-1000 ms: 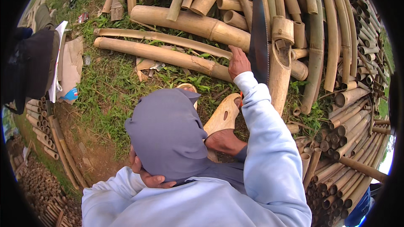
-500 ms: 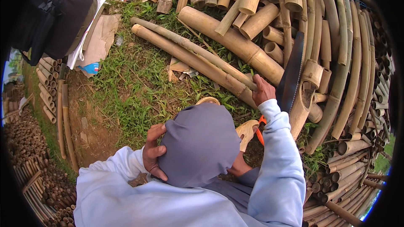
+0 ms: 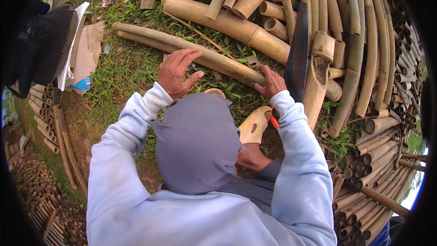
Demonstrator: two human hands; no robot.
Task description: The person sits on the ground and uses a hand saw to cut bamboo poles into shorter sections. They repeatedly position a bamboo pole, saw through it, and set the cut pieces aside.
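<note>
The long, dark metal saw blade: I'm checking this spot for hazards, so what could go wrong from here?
The saw blade looks close beside the pale blue right sleeve, so it could snag or cut it. The bare right hand grips one long, tan bamboo pole near its end, with a second tan bamboo pole alongside; a slip might pinch the hand between them.

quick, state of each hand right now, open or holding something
Left hand: open, fingers spread beside the bamboo piece; contact can't be told.
Right hand: closed, holding the right end of that bamboo piece.
</note>
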